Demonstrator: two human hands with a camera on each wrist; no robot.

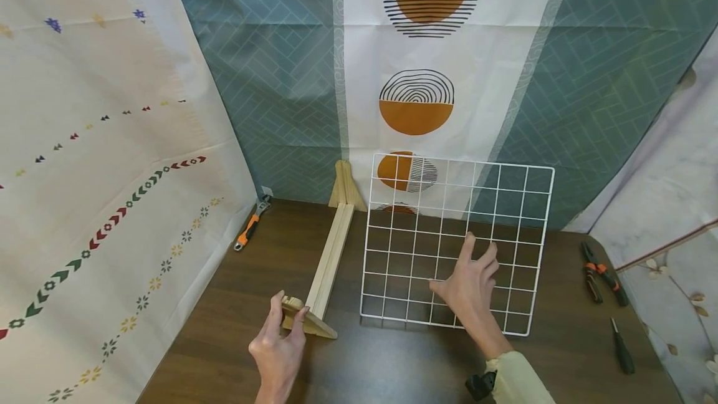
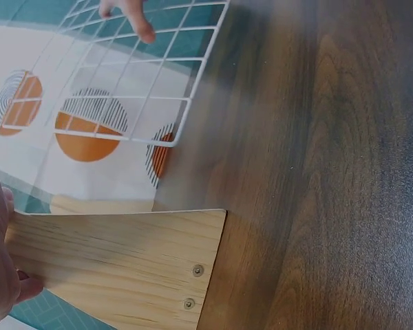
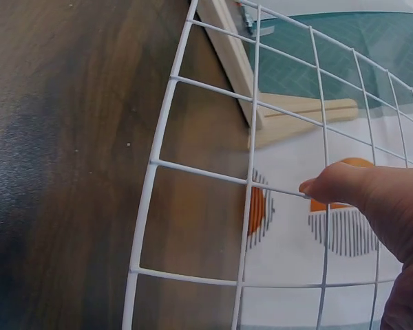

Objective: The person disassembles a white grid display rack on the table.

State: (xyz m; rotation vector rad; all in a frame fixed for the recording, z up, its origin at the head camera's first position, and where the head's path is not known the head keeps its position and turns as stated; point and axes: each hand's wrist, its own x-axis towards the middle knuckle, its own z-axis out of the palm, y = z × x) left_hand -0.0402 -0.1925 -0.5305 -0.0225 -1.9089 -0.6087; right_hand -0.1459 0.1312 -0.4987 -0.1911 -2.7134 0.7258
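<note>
A white wire grid panel (image 1: 455, 242) stands on its lower edge on the dark wooden table (image 1: 392, 366), leaning back toward the curtain. My right hand (image 1: 468, 279) lies flat against it with fingers spread and straight; in the right wrist view the thumb (image 3: 344, 189) touches a wire of the grid panel (image 3: 206, 172). To its left lies a light wooden stand (image 1: 332, 257), a long rail with a triangular foot at each end. My left hand (image 1: 287, 320) pinches the near foot (image 2: 117, 261) between thumb and fingers.
An orange-handled wrench (image 1: 249, 227) lies at the back left by the patterned cloth wall. Pliers (image 1: 603, 273) and a dark screwdriver (image 1: 622, 345) lie at the right of the table. Hanging curtains close in the back and both sides.
</note>
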